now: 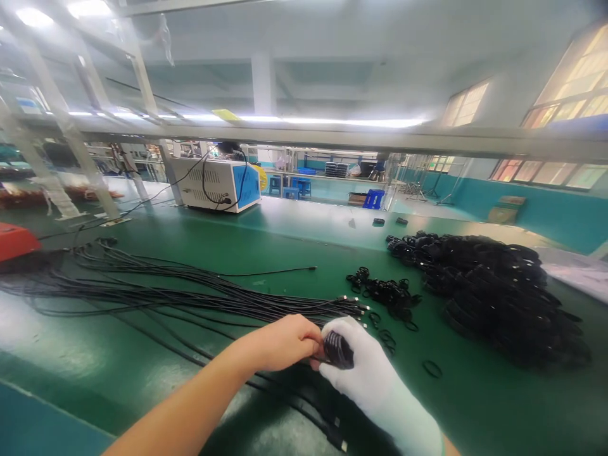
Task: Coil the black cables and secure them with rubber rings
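Note:
My right hand (pixel 363 361), in a white glove, is wrapped round a coiled black cable (pixel 338 349). Bare, my left hand (pixel 289 342) pinches at the left side of that coil; its fingertips touch the cable near the gloved fingers. A bundle of long black cables (pixel 266 304) runs from the left to just behind both hands, with metal plugs at its right end. Below the hands, more cable ends with plugs (pixel 337 437) lie on the green table (pixel 304 247). Small black bands (pixel 387 291) are heaped behind and to the right.
A large pile of coiled black cables (pixel 494 291) covers the table's right side. One loose black band (pixel 432 369) lies nearer. At the back left stand a white and blue machine (pixel 221 183) and metal posts; a red object (pixel 18 242) is at the left edge.

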The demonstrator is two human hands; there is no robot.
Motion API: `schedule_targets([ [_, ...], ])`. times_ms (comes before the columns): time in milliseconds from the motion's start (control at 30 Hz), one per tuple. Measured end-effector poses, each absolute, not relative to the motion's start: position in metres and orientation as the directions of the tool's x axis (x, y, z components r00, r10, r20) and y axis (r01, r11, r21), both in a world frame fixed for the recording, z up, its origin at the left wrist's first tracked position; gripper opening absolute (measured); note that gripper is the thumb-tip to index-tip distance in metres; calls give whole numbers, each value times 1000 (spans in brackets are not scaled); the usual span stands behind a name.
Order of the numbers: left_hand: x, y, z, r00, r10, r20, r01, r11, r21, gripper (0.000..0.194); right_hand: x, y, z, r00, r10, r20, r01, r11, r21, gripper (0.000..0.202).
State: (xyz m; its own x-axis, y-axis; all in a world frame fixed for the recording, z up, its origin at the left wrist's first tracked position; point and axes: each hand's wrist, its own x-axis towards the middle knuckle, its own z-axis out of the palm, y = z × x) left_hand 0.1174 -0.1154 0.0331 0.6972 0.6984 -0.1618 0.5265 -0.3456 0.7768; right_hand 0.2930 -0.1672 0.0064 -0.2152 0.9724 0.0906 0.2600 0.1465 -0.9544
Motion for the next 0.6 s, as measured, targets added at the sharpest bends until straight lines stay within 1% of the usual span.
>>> schedule_targets([
  [33,119,-118,31,694,700,-168,530,-339,777,23,297,-169,9,-306,950,54,113,93,-989,25],
  [67,119,-122,30,696,692,-192,534,-319,783,23,302,-170,10,-415,909,29,-53,8,-999,31],
  [100,120,-127,29,697,683,-219,524,-277,806,21,307,-171,10,-507,862,26,-199,-87,-976,38],
  [133,120,-132,29,694,682,-232,488,-209,848,17,310,-171,8,-558,828,46,-312,-158,-937,44],
  [200,119,-139,32,661,724,-197,318,-33,947,13,315,-171,3,-573,812,113,-451,-197,-871,53],
  [267,119,-145,37,579,806,-122,85,90,992,16,314,-170,-2,-591,794,142,-488,-212,-847,56],
  [333,123,-149,39,511,854,-93,-53,139,989,17,309,-170,-4,-639,755,148,-479,-239,-845,57],
  [467,138,-154,34,464,879,-113,-106,182,978,15,303,-170,-6,-673,723,157,-470,-254,-845,56],
  [600,147,-150,27,420,902,-97,-179,187,966,14,306,-170,-8,-652,744,146,-470,-245,-848,53],
])
